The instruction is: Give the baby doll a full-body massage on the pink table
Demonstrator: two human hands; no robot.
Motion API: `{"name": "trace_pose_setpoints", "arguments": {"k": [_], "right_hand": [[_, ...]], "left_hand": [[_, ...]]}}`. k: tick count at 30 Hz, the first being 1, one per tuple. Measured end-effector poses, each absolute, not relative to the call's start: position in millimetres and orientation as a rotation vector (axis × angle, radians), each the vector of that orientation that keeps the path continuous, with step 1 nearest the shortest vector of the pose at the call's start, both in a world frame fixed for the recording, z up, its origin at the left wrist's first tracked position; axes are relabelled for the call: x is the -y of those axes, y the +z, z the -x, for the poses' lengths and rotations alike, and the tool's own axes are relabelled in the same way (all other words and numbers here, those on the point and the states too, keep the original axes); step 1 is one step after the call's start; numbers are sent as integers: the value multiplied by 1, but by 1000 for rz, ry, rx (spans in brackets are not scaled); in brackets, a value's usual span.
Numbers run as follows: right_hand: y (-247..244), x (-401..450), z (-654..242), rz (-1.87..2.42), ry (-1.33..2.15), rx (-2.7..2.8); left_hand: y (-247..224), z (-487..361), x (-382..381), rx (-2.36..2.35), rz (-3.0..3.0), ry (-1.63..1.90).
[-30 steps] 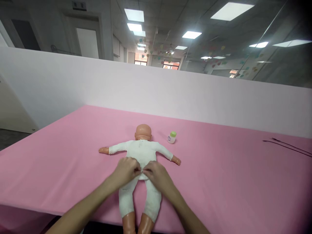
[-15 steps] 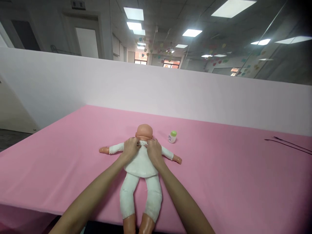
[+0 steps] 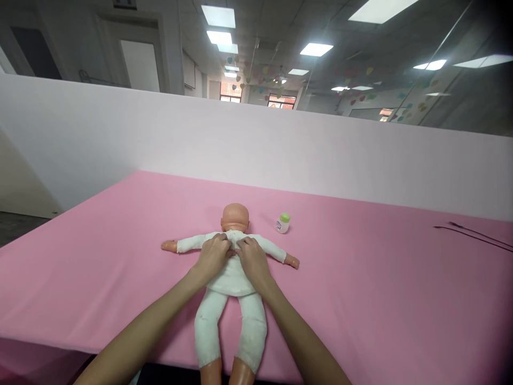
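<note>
Pink cloth covers a long surface (image 3: 360,278), backed by a pale partition wall (image 3: 256,144). Near its front edge, directly before the person, a bald peach-coloured vinyl baby doll (image 3: 235,218) lies flat with arms spread and legs straight. A white long-sleeved cloth suit (image 3: 234,280) covers its torso, arms and legs, leaving head, hands and feet bare. The left hand (image 3: 212,255) and right hand (image 3: 252,262) rest at the suit's neckline, curled onto the cloth and almost meeting; whether they pinch it cannot be told. They hide whether the neck is fastened. A small white bottle with a green cap (image 3: 282,223) stands to the right of the doll's head, well apart from both hands.
</note>
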State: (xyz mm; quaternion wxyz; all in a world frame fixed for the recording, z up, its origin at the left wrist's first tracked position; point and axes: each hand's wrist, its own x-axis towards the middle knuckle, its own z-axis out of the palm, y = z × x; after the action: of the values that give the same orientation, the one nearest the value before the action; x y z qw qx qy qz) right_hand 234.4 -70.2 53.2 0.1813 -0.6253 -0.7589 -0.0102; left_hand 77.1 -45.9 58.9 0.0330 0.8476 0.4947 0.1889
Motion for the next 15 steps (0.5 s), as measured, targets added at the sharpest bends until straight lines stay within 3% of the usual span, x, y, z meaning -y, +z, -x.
{"name": "trace_pose_setpoints", "arguments": {"k": [9, 15], "right_hand": [[56, 60, -228, 1935, 51, 2145], [64, 95, -241, 1683, 181, 2054]], "left_hand": [[60, -90, 37, -1557, -2580, 439], [70, -64, 69, -1397, -2544, 588]]}}
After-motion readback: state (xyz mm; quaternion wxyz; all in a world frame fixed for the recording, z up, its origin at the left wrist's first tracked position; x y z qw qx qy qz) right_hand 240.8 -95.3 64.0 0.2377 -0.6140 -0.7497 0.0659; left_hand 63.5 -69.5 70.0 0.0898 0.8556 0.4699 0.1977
